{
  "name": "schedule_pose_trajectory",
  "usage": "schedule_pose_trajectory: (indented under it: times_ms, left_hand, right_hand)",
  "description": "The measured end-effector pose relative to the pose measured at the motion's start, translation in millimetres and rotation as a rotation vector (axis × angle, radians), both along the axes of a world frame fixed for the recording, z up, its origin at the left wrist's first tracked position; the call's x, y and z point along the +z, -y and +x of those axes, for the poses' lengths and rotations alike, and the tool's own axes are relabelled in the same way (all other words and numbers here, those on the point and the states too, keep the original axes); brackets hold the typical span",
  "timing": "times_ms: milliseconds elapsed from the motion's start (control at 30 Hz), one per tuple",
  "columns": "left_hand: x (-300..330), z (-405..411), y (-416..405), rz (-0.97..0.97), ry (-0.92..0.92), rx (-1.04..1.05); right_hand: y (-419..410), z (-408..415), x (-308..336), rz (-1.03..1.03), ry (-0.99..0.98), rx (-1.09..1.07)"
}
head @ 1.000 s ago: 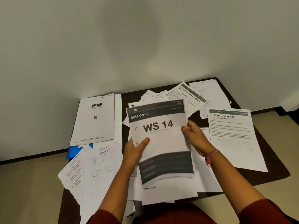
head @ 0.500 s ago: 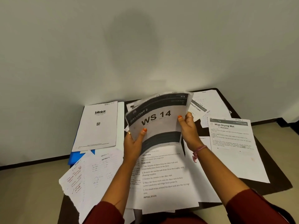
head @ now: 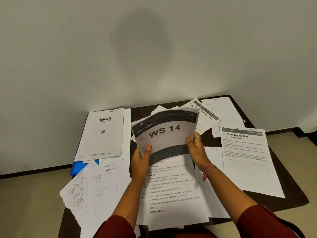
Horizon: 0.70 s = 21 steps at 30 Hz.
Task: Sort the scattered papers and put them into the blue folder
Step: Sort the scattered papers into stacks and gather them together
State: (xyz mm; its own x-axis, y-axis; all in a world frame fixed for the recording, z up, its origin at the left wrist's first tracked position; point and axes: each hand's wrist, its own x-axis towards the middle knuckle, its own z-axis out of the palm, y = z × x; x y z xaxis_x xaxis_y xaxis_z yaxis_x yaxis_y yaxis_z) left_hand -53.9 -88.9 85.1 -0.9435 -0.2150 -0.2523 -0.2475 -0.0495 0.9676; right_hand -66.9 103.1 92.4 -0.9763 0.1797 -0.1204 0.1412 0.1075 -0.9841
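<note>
Both hands, left hand (head: 142, 158) and right hand (head: 195, 148), grip the WS 14 sheet (head: 165, 133) (bowed) above scattered papers (head: 171, 189).

Plain pale wall (head: 154, 48), dark skirting (head: 34, 171), beige floor (head: 25, 203), dark table (head: 291, 194)

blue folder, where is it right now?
Head view, far left of the dark table: the blue folder lies mostly buried, one corner showing below the blinkit sheet and above the handwritten pages.
</note>
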Motion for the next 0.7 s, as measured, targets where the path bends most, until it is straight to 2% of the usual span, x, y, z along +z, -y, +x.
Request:
schedule_pose_trajectory:
  times_ms: [333, 533, 700]
  left_hand:
    - [-19, 6, -2, -0.23, 0.066, -0.102]
    - [-6, -21, 14, -0.228, 0.102, -0.057]
    - [14, -50, 58, -0.236, 0.079, 0.032]
  right_hand:
    - [-11, -8, -30, 0.246, 0.069, -0.013]
    - [3, -41, -10, 0.315, 0.004, 0.001]
    - [37, -77, 10, 0.267, 0.125, 0.073]
